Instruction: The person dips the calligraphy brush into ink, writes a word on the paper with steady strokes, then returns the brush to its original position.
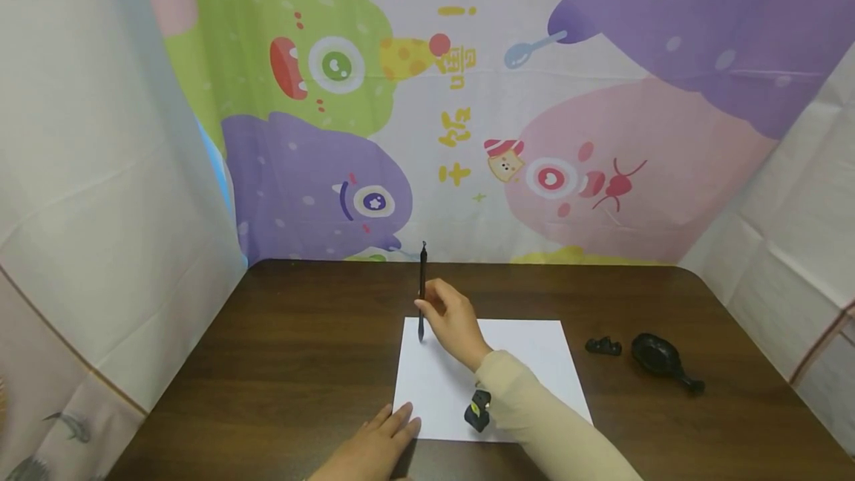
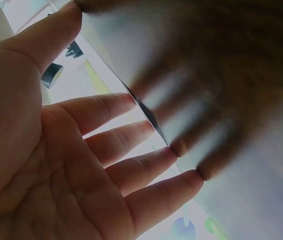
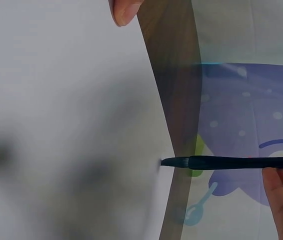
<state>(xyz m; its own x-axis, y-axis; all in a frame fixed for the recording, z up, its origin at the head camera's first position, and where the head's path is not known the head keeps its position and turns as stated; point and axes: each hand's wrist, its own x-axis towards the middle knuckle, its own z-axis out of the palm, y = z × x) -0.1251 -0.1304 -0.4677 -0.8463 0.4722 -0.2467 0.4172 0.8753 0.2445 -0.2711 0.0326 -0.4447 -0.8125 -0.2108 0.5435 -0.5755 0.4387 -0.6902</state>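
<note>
My right hand (image 1: 454, 318) pinches a dark calligraphy brush (image 1: 423, 273) by the handle and holds it upright. The brush's dark tip (image 3: 174, 162) meets the white sheet of paper (image 1: 534, 347) near its far left corner. In the right wrist view the tip casts a faint shadow there. My left hand (image 1: 374, 440) lies flat at the sheet's near left corner, fingers spread and almost straight. Seen from the left wrist, the fingertips (image 2: 191, 182) touch the glossy surface, which mirrors them.
Right of the paper sit a small black brush rest (image 1: 603, 346) and a black dish with a handle (image 1: 657, 356). A black wrist camera (image 1: 477, 411) is on the right sleeve. The brown table (image 1: 300, 347) ends at a cartoon-print curtain (image 1: 441, 221).
</note>
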